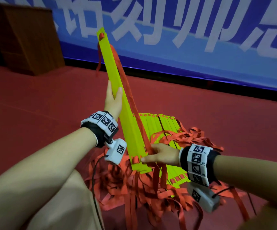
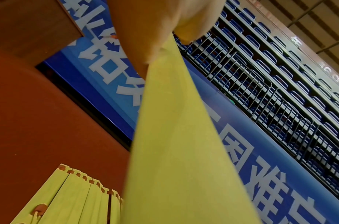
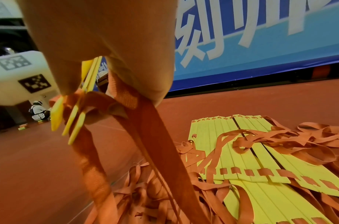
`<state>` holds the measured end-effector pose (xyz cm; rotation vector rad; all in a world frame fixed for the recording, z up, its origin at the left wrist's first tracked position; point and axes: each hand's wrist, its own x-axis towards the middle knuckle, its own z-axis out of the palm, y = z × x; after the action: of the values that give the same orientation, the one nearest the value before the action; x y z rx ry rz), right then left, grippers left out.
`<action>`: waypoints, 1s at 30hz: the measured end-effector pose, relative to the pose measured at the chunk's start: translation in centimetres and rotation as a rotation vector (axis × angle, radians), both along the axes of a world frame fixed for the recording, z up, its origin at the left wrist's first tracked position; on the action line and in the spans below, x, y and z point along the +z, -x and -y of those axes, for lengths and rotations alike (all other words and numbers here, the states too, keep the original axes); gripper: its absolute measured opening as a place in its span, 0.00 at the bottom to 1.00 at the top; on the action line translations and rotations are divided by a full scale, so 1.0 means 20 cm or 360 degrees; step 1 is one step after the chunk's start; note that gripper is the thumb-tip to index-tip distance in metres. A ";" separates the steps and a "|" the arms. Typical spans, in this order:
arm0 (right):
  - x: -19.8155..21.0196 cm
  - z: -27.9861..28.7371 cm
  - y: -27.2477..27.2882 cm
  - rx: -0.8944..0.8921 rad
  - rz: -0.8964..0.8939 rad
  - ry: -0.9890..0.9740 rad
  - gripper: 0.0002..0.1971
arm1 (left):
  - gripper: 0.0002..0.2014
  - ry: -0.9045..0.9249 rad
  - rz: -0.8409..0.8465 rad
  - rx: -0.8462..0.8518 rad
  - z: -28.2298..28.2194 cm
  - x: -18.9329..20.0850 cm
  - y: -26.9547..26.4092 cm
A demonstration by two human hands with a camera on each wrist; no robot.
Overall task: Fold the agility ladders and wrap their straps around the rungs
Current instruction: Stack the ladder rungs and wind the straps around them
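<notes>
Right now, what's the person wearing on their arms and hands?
Both forearms and hands are bare. Each wrist has a black wristband ringed with white blocks printed with black square codes, and a white camera unit hangs below it, trailing a dark cable.

The left hand (image 2: 165, 25) is cut off by the top edge in the left wrist view, its fingers blurred against the held rungs (image 2: 176, 144). In the right wrist view, the right hand (image 3: 107, 45) is likewise cropped at the top. Much of the floor rungs (image 1: 166, 128) is hidden beneath tangled straps (image 1: 184, 138). A distant figure (image 3: 38, 112) is too small to be made out.
</notes>
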<state>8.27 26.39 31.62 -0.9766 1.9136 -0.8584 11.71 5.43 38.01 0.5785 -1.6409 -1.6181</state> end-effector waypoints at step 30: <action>0.11 0.06 -0.02 0.0129 -0.1225 -0.0111 0.37 | 0.35 -0.0469 -0.0423 -0.0161 0.04 0.07 0.03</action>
<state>8.68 25.24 33.78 -1.4695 2.4856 -0.3746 11.17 4.69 39.33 0.4079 -1.2654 -1.9379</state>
